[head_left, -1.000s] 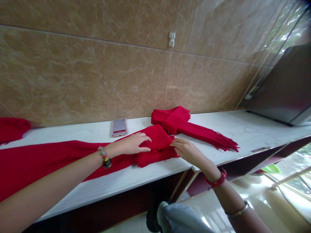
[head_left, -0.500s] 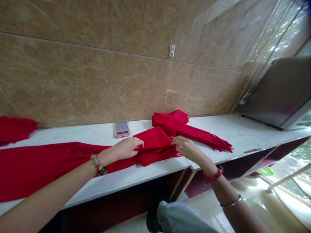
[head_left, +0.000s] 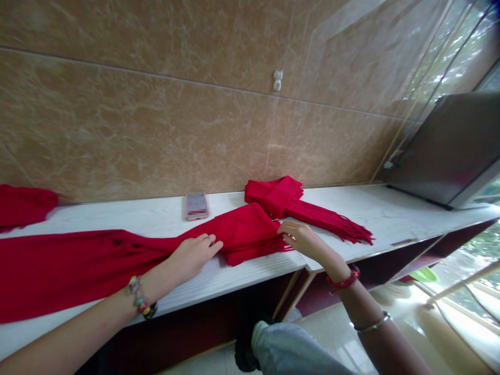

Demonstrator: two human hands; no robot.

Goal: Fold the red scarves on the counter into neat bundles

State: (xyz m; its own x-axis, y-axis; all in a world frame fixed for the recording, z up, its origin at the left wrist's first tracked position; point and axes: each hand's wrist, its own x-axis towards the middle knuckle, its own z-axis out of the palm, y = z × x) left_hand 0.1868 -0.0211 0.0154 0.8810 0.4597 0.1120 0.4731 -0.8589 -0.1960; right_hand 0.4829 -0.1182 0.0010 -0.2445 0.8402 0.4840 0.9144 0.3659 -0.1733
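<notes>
A long red scarf (head_left: 97, 260) lies along the white counter (head_left: 390, 213), its right end folded over into a thicker pad (head_left: 250, 232). My left hand (head_left: 191, 255) lies flat on the scarf just left of the fold, fingers stretched out. My right hand (head_left: 302, 239) is at the fringed right edge of the fold, fingers curled and pinching the cloth. A second red scarf (head_left: 297, 205), folded with its fringe trailing right, lies just behind.
A pink phone (head_left: 196, 205) lies on the counter by the tiled wall. More red cloth (head_left: 23, 205) sits at the far left. A dark appliance (head_left: 453, 151) stands at the right end. A small white hook (head_left: 277, 80) is on the wall. My knee (head_left: 289, 351) shows below.
My left hand has slid leftward and toward me along the scarf, off the folded pad. My right hand has stayed at the fringed edge.
</notes>
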